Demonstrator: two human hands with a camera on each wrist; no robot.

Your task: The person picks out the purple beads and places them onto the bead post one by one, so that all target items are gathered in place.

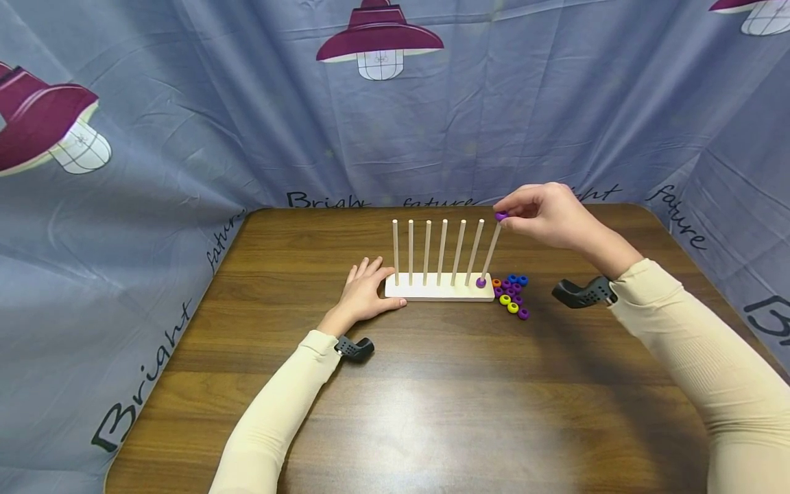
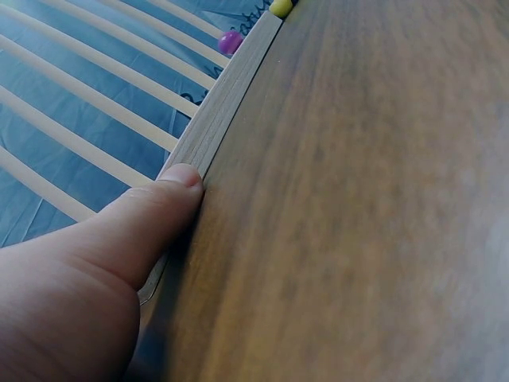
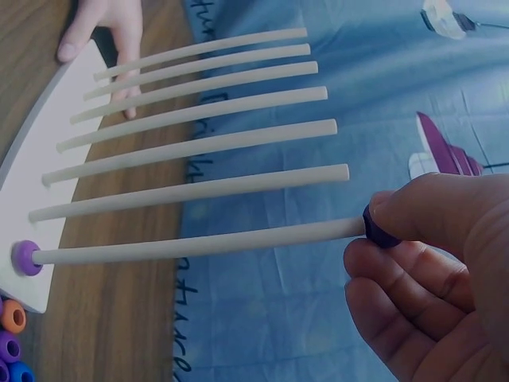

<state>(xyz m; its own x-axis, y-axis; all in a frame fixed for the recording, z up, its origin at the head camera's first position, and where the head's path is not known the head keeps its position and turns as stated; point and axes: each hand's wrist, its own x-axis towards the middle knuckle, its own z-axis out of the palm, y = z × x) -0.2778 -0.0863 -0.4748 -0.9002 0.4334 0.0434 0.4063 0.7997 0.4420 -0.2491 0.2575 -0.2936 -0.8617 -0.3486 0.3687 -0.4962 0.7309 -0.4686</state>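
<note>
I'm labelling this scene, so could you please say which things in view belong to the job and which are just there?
Seemingly part of the job:
peg stand, held by the left hand
purple bead, pinched by the right hand
threaded purple bead
loose beads, probably

Just there:
table
curtain
black wristbands

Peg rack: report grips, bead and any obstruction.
Right grip pinches upper purple bead at tip of rightmost peg. Left grip touches left end of peg rack. Lower purple bead at peg's base; peg between bare, nothing blocking.

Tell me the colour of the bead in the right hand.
Purple; the held bead shows best in the head view.
</note>
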